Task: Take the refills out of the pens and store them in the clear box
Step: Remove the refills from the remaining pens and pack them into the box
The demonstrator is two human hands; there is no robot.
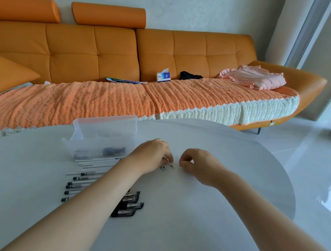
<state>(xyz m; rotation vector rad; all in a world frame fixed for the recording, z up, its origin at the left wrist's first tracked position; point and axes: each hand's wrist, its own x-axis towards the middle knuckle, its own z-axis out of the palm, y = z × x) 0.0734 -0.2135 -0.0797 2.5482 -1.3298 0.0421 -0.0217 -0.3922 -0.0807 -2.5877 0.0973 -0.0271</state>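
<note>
The pens lie side by side in a row on the white round table, at the person's left and just in front of the clear box. Their long axes run left to right, with the right ends angled slightly away from the person. About five or six at the box end are plain white barrels; six nearer ones show a dark end pointing left. The left forearm crosses the row and hides the right ends. Beside the forearm, four black caps lie close together, their long axes running the same way as the pens. The clear box stands with its lid raised at the back and holds a few dark pieces that are too blurred to name or count. The left hand rests on the table right of the box, fingers curled, and pinches a thin pointed piece whose dark tip pokes out to the right and toward the person. Two small dark bits lie on the table just beside those fingertips. The right hand sits near it but apart, fingers curled with the thumb and forefinger drawn together; I cannot tell whether anything is between them. On the orange sofa behind, a blue and white tissue box carries print too small to read.
</note>
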